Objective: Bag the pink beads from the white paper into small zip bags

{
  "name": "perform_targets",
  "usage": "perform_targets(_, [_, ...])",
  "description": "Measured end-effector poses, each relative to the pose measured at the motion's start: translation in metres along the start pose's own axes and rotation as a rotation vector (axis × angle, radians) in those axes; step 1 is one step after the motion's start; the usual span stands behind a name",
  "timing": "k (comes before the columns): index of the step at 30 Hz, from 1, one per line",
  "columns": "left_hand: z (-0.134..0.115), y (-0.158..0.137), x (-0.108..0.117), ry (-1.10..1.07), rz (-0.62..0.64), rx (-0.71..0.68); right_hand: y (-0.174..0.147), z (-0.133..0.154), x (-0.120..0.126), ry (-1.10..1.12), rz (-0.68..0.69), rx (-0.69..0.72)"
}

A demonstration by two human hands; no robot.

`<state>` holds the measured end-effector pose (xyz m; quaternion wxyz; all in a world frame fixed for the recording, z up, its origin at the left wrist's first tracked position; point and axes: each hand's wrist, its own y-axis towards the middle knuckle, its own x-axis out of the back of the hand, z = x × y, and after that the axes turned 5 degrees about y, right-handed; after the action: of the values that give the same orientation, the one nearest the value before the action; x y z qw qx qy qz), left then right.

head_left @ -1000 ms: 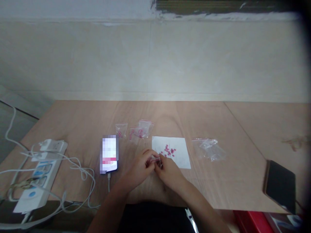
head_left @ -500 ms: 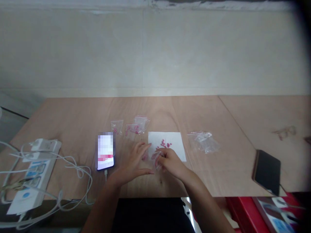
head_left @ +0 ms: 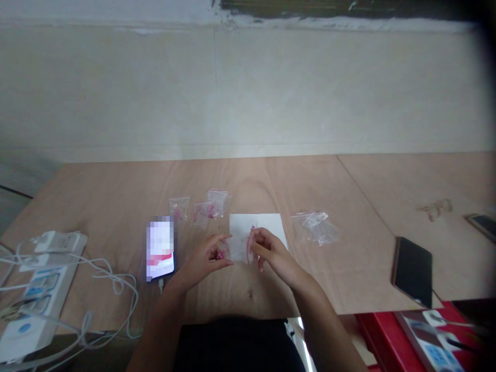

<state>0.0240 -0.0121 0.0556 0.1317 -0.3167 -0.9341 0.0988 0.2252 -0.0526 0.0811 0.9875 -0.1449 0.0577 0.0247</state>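
Note:
A small clear zip bag with a red strip along its opening is stretched between my hands over a sheet of white paper. My right hand pinches it beside the red strip. At the bag's other end, my left hand curls around the part where small pink pieces show inside. A few pink pieces peek out above my right fingers on the paper; the hand and bag hide the rest. Behind the left hand lie more zip bags with pink pieces in them.
Empty-looking clear bags lie right of the paper. A lit phone on a cable is at left, beside a power strip with tangled white cords. Farther right are a dark phone, glasses and another dark device.
The zip bag has gone from bunched in my right hand to spread between both hands. My left fingers, spread before, have curled in on its end. The view has shifted slightly.

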Motion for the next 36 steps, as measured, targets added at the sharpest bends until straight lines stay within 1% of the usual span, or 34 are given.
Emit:
perform_targets(2, [0.006,0.005,0.002,0.060,-0.061,-0.011,-0.003,0.001,0.003,-0.002,-0.097,0.088])
perform_targets(3, [0.009,0.008,0.002,0.093,-0.093,-0.017,-0.006,-0.001,0.005,-0.030,-0.124,0.124])
perform_targets(6, [0.017,0.015,0.000,0.181,-0.179,-0.031,-0.010,-0.014,0.006,-0.134,-0.124,0.195])
perform_targets(8, [0.020,0.019,-0.004,0.219,-0.197,-0.037,-0.010,-0.025,0.004,-0.180,-0.137,0.229])
perform_targets(12, [0.023,0.025,-0.009,0.269,-0.194,-0.028,-0.004,-0.046,0.004,-0.244,-0.215,0.275])
perform_targets(18, [0.028,0.030,-0.009,0.263,-0.186,-0.017,0.009,-0.067,0.014,-0.262,-0.288,0.285])
perform_targets(23, [0.034,0.036,-0.008,0.249,-0.156,0.001,0.019,-0.079,0.022,-0.241,-0.278,0.287])
perform_targets(30, [0.036,0.040,-0.005,0.165,-0.141,-0.001,0.022,-0.077,0.028,-0.250,-0.247,0.282])
perform_targets(36, [0.036,0.036,-0.004,0.071,-0.117,0.007,0.022,-0.066,0.026,-0.321,-0.217,0.329])
